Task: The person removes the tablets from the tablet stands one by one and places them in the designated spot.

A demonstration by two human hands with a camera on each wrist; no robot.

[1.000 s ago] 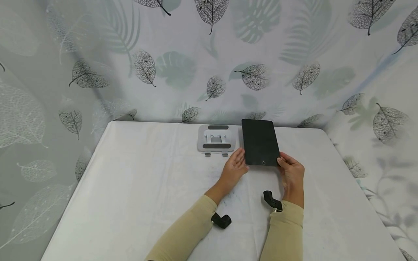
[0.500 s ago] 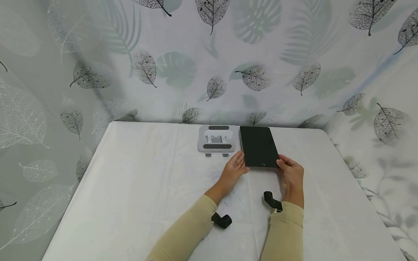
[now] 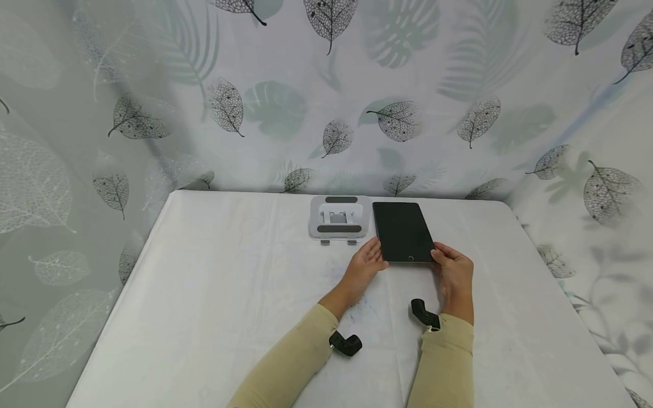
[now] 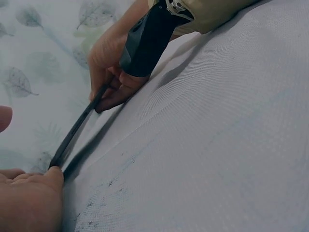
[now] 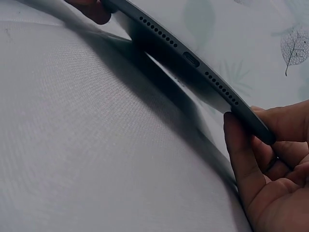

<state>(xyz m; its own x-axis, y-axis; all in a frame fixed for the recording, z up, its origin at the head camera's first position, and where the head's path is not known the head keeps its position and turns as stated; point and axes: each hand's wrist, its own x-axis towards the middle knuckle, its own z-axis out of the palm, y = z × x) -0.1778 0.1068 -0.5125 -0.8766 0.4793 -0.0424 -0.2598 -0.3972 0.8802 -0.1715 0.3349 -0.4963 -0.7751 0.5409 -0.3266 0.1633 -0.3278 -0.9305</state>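
A black tablet (image 3: 404,232) with a round home button at its near edge lies between my hands. My right hand (image 3: 455,277) pinches its near right corner, thumb on top and fingers beneath. In the right wrist view, the tablet's near edge (image 5: 190,59), with a charging port and speaker holes, is raised over the table with a shadow below. My left hand (image 3: 363,269) stays at the near left corner with its fingers fairly straight along the side. A grey-and-white folded stand (image 3: 338,218) with dark pads lies just left of the tablet.
The table (image 3: 245,272) has a white cloth over it. A leaf-print curtain (image 3: 285,113) rises behind its back edge and along both sides. Black wrist cameras (image 3: 347,344) stick out inward from both sleeves.
The tablet's far end has come down and slightly left, closer to the stand, so the tablet lies flatter. Both hands keep nearly the same places, and the stand has not moved.
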